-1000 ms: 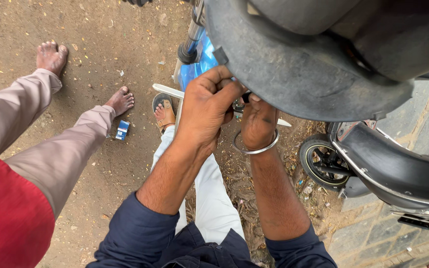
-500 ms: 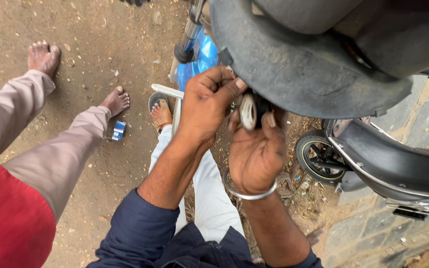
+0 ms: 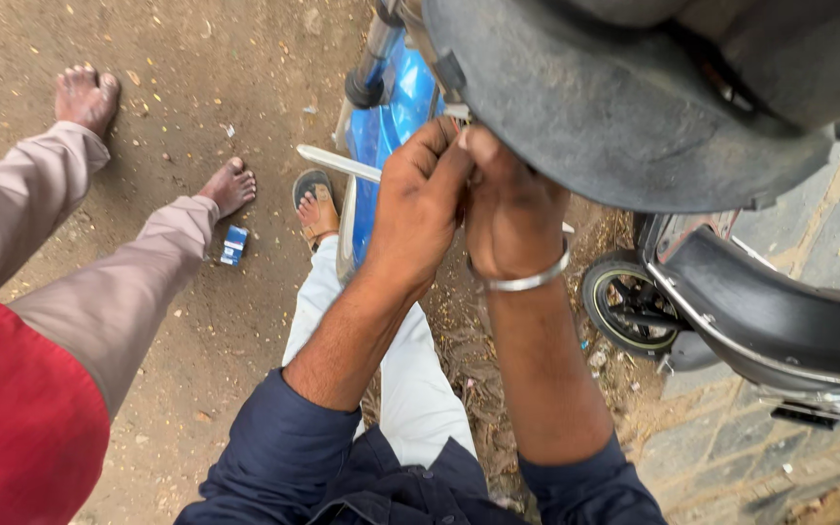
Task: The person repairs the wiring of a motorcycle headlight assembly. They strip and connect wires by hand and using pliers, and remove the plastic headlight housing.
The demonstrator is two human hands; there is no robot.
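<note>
- Looking down from the head view: the left hand (image 3: 420,209) and right hand (image 3: 512,219) meet at the upper middle of the frame, fingers pinched together on a small part under the edge of the dark mudguard (image 3: 614,126); what they grip is hidden.
- Keeping both wrists steady and close to the guard seems wise.
- Packed dirt ground (image 3: 196,58) fills the left; another person's bare foot (image 3: 228,187) rests by a small blue box (image 3: 233,244); a scooter wheel (image 3: 624,311) sits right.
</note>
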